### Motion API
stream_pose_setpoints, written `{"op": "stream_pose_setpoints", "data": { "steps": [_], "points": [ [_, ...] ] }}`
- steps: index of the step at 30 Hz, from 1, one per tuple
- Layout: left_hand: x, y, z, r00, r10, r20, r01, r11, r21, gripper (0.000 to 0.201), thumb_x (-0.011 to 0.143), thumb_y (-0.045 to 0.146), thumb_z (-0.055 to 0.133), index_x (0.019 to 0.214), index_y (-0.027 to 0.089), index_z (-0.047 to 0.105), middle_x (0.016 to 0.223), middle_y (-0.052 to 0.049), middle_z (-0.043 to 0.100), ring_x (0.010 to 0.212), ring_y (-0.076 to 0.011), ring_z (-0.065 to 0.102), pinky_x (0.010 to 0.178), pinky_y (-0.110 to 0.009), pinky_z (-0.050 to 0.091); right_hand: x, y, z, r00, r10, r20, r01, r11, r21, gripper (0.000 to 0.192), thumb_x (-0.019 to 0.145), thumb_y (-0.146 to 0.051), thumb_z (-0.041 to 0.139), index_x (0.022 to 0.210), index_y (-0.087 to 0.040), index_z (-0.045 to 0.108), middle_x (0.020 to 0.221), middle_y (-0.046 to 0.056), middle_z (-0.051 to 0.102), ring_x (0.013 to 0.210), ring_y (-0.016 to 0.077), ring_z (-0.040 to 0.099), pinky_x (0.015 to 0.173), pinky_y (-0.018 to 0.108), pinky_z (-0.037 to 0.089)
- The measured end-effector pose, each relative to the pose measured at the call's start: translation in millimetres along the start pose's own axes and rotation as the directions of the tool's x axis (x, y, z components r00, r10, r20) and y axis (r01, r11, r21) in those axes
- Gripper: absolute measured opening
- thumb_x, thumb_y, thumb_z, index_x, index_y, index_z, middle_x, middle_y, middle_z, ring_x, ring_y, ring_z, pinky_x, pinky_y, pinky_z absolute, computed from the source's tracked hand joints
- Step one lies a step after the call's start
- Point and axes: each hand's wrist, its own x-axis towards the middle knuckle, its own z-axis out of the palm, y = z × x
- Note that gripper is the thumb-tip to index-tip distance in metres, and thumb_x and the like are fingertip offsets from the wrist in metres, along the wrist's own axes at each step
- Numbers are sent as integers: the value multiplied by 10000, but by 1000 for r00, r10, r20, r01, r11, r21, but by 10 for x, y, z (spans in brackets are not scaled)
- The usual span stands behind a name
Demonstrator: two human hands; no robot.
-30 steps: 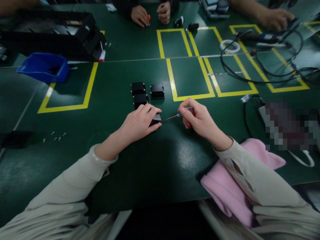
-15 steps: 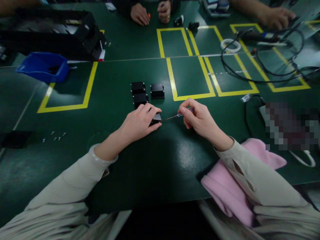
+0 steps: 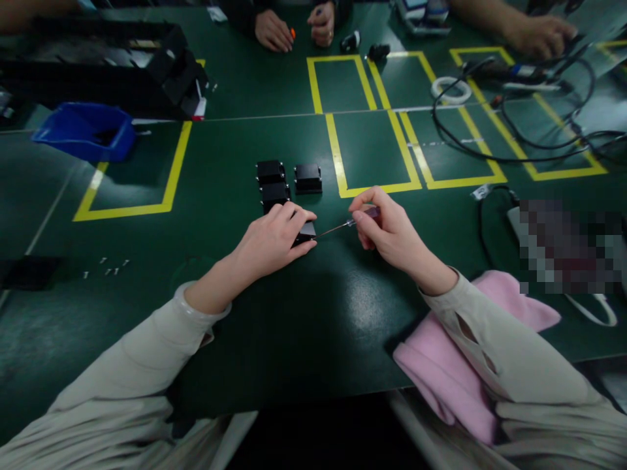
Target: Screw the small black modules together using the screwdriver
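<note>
On the green table, my left hand (image 3: 274, 238) grips a small black block (image 3: 305, 234) between thumb and fingers, covering most of it. My right hand (image 3: 386, 228) is closed around the handle of a screwdriver (image 3: 336, 229). Its thin shaft slants down to the left, and the tip meets a screw at the block's near right corner. Just beyond my left hand lie two similar black blocks, a far one (image 3: 270, 172) and a nearer one (image 3: 275, 194), with small bright screws at their sides. Another black block (image 3: 308, 178) sits to their right.
Several loose screws (image 3: 112, 267) lie at left, below a blue bin (image 3: 88, 130) and a long black housing (image 3: 98, 72). A pink cloth (image 3: 450, 372) is under my right forearm. Black cables (image 3: 441, 130) loop at right. Co-workers' hands (image 3: 273, 30) rest across the table.
My right hand's fingers and the screwdriver handle have shifted slightly upward, with the tip still at the block's corner. My left hand stays in place.
</note>
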Motion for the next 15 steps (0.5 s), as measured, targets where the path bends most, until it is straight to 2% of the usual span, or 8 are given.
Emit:
{"op": "stream_pose_setpoints", "data": {
  "steps": [3, 8, 15],
  "points": [
    [-1, -1, -4, 1000, -7, 5, 7, 1000, -2, 444, 1056, 425, 619, 1411, 165, 563, 1356, -149, 644, 1175, -305, 645, 883, -402, 603, -2, -2, 2, 1000, 1, -10, -1, 1000, -5, 164, 1076, -343, 625, 1007, -229, 530, 592, -95, 518, 445, 84, 485, 457, 226, 351],
    [4, -2, -2, 1000, -10, 6, 10, 1000, -5, 441, 1056, 430, 622, 1408, 171, 562, 1356, -149, 646, 1188, -308, 641, 893, -407, 606, 7, -14, -15, 999, 11, 30, -10, 999, -37, 283, 1096, -443, 599, 926, -228, 526, 525, -93, 493, 414, 86, 449, 445, 239, 311],
    [7, -2, 0, 1000, -8, 8, 9, 1000, -17, 449, 1051, 426, 627, 1413, 169, 564, 1352, -149, 645, 1189, -312, 639, 902, -417, 606, 0, -16, 1, 1000, -4, -6, 4, 1000, -10, 161, 1075, -342, 627, 1009, -228, 534, 611, -96, 513, 448, 79, 476, 461, 229, 346]
  ]
}}
